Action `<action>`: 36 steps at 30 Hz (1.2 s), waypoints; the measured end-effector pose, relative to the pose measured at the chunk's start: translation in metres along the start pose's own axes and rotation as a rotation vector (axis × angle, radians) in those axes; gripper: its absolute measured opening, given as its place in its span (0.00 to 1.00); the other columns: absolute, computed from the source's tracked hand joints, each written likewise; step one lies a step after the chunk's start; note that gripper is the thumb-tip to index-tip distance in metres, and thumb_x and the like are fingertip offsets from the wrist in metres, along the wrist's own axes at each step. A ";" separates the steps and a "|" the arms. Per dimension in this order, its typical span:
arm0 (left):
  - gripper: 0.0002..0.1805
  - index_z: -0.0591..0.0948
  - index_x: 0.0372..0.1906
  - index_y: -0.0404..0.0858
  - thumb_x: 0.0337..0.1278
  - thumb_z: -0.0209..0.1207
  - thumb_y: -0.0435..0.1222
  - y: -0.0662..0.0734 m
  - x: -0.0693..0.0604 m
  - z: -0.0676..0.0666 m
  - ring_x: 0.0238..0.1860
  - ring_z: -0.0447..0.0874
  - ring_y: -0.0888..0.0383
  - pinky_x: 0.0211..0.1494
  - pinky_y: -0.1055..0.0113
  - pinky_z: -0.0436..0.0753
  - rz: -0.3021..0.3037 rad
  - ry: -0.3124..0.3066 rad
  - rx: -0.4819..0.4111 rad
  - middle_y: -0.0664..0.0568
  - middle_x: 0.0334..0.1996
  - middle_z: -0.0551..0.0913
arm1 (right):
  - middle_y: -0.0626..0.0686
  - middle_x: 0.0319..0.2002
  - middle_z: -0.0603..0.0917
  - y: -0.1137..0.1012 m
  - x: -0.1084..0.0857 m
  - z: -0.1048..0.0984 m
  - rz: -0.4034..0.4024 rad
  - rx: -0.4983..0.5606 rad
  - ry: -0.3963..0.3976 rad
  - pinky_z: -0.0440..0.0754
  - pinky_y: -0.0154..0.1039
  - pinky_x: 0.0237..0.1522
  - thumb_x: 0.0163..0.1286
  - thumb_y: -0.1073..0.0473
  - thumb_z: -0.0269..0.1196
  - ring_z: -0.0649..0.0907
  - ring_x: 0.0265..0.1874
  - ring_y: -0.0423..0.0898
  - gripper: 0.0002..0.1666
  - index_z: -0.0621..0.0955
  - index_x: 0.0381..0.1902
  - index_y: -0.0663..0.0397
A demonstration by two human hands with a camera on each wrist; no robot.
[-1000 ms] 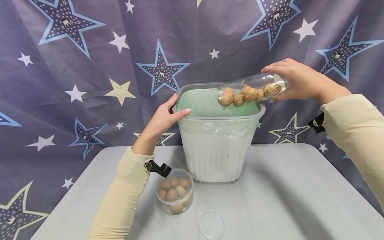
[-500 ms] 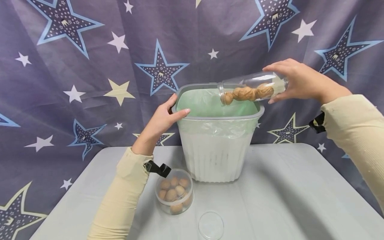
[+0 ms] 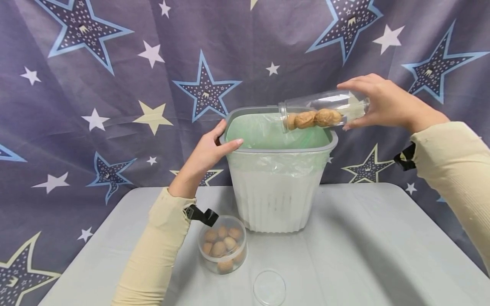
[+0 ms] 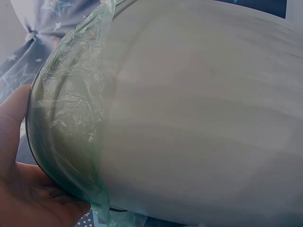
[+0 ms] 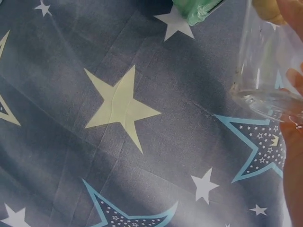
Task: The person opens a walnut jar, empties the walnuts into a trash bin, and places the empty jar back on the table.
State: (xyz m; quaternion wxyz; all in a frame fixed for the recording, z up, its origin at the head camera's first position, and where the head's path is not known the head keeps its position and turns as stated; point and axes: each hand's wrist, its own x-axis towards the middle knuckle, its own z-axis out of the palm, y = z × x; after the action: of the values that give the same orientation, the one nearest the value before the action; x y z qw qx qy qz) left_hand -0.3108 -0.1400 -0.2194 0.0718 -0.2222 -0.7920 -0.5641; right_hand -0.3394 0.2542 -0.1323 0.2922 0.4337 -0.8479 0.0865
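In the head view my right hand (image 3: pixel 383 102) grips the base end of a clear jar (image 3: pixel 321 102), which lies nearly level with its mouth to the left, over the bin's opening. Several walnuts (image 3: pixel 323 117) line the jar's lower side toward the mouth. My left hand (image 3: pixel 208 148) holds the left rim of a white bin (image 3: pixel 273 195), thumb over the edge. A thin green bag (image 3: pixel 256 129) lines the bin and folds over its rim. The right wrist view catches only the jar's base (image 5: pixel 265 101) and part of a walnut (image 5: pixel 268 10).
A round clear tub (image 3: pixel 223 246) with several walnuts stands on the grey table (image 3: pixel 344 255), left of the bin's foot. A clear round lid (image 3: pixel 269 287) lies near the front. Behind the table hangs a star-patterned cloth (image 3: pixel 126 106).
The jar's mouth has risen a little from its downward tilt, and the jar has shifted slightly right. Fewer walnuts show inside it. My left hand keeps its place on the rim.
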 end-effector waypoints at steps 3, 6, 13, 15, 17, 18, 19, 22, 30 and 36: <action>0.44 0.47 0.73 0.36 0.59 0.59 0.40 0.000 0.000 0.000 0.73 0.42 0.61 0.72 0.65 0.55 -0.006 0.000 0.001 0.50 0.75 0.43 | 0.66 0.52 0.77 0.000 0.000 0.000 -0.004 0.005 0.016 0.66 0.60 0.54 0.25 0.64 0.81 0.72 0.50 0.63 0.55 0.73 0.58 0.67; 0.45 0.46 0.73 0.36 0.59 0.59 0.40 0.000 0.000 0.000 0.73 0.41 0.61 0.72 0.64 0.55 -0.010 -0.001 0.002 0.50 0.75 0.43 | 0.66 0.53 0.77 0.000 0.001 0.002 0.000 0.017 0.006 0.66 0.61 0.55 0.26 0.64 0.81 0.72 0.50 0.63 0.55 0.73 0.59 0.67; 0.45 0.46 0.73 0.35 0.59 0.59 0.40 0.001 0.000 0.000 0.73 0.40 0.60 0.72 0.64 0.54 -0.016 0.000 0.018 0.49 0.75 0.42 | 0.67 0.55 0.75 -0.001 0.002 0.003 0.017 0.013 -0.050 0.64 0.62 0.58 0.32 0.62 0.81 0.70 0.53 0.65 0.55 0.71 0.61 0.68; 0.45 0.46 0.73 0.35 0.59 0.59 0.40 0.002 -0.001 0.000 0.73 0.40 0.60 0.72 0.64 0.53 -0.016 -0.002 0.020 0.49 0.75 0.42 | 0.68 0.55 0.75 -0.001 0.003 0.004 0.013 0.005 -0.063 0.63 0.62 0.58 0.33 0.61 0.80 0.70 0.53 0.65 0.54 0.70 0.61 0.69; 0.45 0.46 0.73 0.35 0.59 0.59 0.40 0.002 -0.001 0.000 0.74 0.40 0.60 0.72 0.64 0.53 -0.014 -0.002 0.022 0.48 0.75 0.42 | 0.69 0.55 0.75 -0.001 0.004 0.004 0.006 -0.005 -0.070 0.63 0.62 0.58 0.34 0.62 0.80 0.70 0.52 0.65 0.53 0.70 0.61 0.69; 0.45 0.46 0.73 0.35 0.59 0.59 0.40 0.002 -0.001 0.000 0.74 0.40 0.60 0.72 0.64 0.53 -0.014 -0.002 0.023 0.48 0.75 0.42 | 0.69 0.55 0.75 -0.001 0.005 0.004 0.003 -0.009 -0.070 0.63 0.62 0.58 0.34 0.62 0.79 0.70 0.52 0.65 0.53 0.70 0.61 0.69; 0.45 0.46 0.73 0.35 0.59 0.59 0.40 0.002 -0.001 0.001 0.74 0.40 0.60 0.72 0.64 0.53 -0.014 -0.002 0.023 0.48 0.75 0.42 | 0.69 0.55 0.75 -0.001 0.005 0.005 -0.001 -0.014 -0.068 0.64 0.62 0.57 0.34 0.62 0.79 0.69 0.52 0.65 0.53 0.70 0.60 0.70; 0.45 0.46 0.73 0.34 0.59 0.59 0.40 0.002 -0.002 0.001 0.74 0.40 0.60 0.72 0.64 0.53 -0.014 -0.001 0.020 0.48 0.75 0.42 | 0.69 0.54 0.75 -0.002 0.007 0.005 -0.012 -0.021 -0.053 0.64 0.61 0.57 0.33 0.62 0.79 0.70 0.51 0.65 0.52 0.71 0.59 0.69; 0.45 0.47 0.73 0.34 0.58 0.59 0.40 0.003 -0.001 0.001 0.74 0.40 0.59 0.72 0.64 0.54 -0.011 0.001 0.019 0.48 0.75 0.42 | 0.66 0.53 0.77 -0.006 0.011 0.006 -0.047 -0.027 -0.010 0.67 0.58 0.55 0.30 0.64 0.80 0.71 0.51 0.61 0.50 0.75 0.56 0.66; 0.45 0.47 0.73 0.34 0.59 0.59 0.40 0.002 -0.001 0.001 0.73 0.40 0.60 0.72 0.64 0.54 -0.011 0.003 0.019 0.48 0.75 0.43 | 0.64 0.54 0.77 -0.009 0.014 0.005 -0.075 -0.080 0.020 0.67 0.56 0.56 0.31 0.64 0.80 0.70 0.53 0.61 0.49 0.75 0.57 0.64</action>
State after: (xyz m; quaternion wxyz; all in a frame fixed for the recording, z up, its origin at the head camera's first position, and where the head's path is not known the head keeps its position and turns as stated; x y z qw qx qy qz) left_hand -0.3087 -0.1392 -0.2183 0.0717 -0.2163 -0.7983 -0.5574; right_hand -0.3409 0.2370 -0.1294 0.3207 0.4525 -0.8308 0.0459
